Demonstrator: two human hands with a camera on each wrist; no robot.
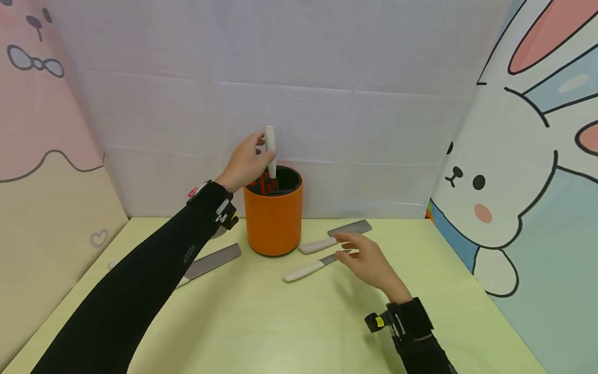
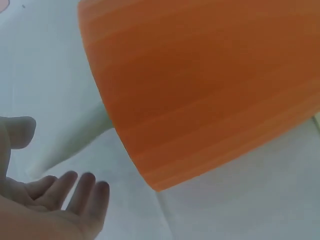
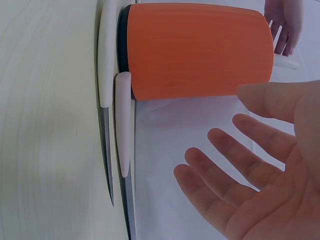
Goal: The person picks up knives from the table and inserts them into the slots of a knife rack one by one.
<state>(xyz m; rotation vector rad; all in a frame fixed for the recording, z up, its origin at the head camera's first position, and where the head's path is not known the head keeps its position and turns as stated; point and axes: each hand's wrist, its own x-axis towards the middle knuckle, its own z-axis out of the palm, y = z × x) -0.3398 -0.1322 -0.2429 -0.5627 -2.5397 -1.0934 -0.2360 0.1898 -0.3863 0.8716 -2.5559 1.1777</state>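
Note:
An orange round knife block (image 1: 273,223) with a dark, slotted top stands near the back of the table. Out of it rises a white knife handle (image 1: 270,148); the blade is hidden inside. Around this handle, my left hand (image 1: 249,161) has its fingers loosely spread. In the left wrist view, thumb and fingers stand apart from the blurred handle (image 2: 77,137). My right hand (image 1: 369,259) hovers over the table with relaxed fingers and holds nothing. Beneath and left of it lie a small white-handled knife (image 1: 303,271) and a white-handled cleaver (image 1: 350,228).
Left of the block lies another wide-bladed knife (image 1: 212,261), partly covered by my left sleeve. A further blade (image 1: 218,232) shows behind the left wrist. A white sheet (image 1: 374,156) hangs behind the table, with printed cloths (image 1: 523,208) at the sides.

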